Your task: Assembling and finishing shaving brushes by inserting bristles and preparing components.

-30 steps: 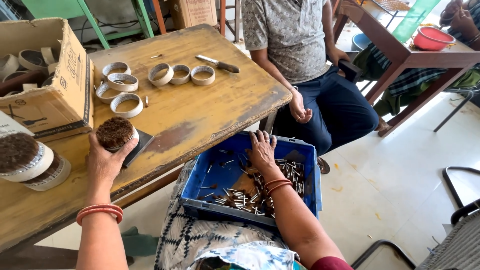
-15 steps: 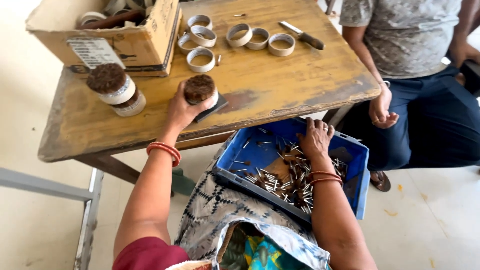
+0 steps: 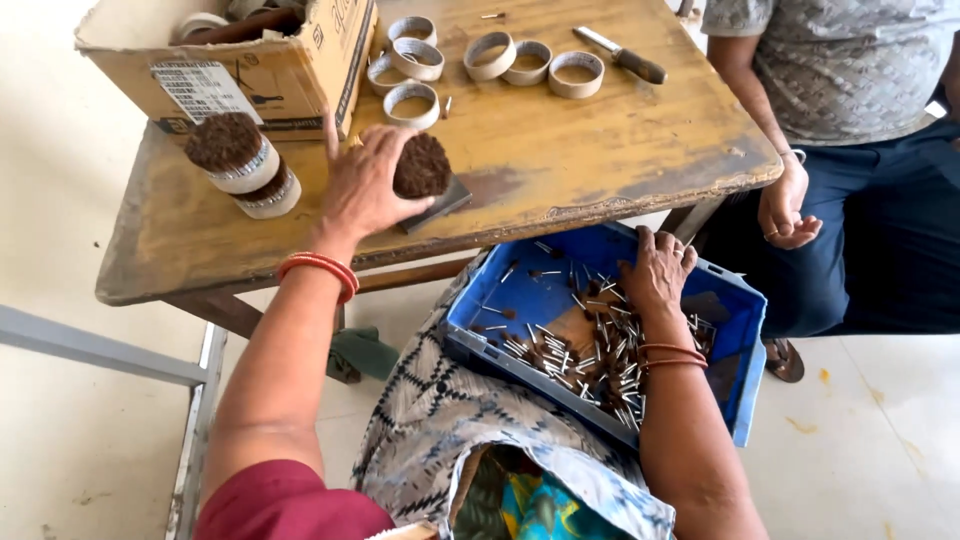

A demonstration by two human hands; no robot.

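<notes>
My left hand [image 3: 365, 182] grips a short ring packed with brown-tipped pins [image 3: 421, 166], resting on a dark flat pad on the worn wooden table [image 3: 560, 160]. My right hand [image 3: 655, 272] reaches down into a blue plastic crate [image 3: 745, 350] on my lap, fingers spread over a heap of small metal pins with brown heads [image 3: 590, 350]. Two more filled rings [image 3: 240, 165] stand stacked to the left of my left hand.
Several empty white rings [image 3: 490, 55] and a knife [image 3: 620, 55] lie at the table's far side. A cardboard box [image 3: 240, 60] sits at the far left. Another person's hand [image 3: 785, 205] hangs beside the table's right edge. A metal frame [image 3: 100, 350] stands left.
The camera has swung left and closer. My left hand has lowered the filled ring onto the dark pad. My right hand stays in the crate among the pins.
</notes>
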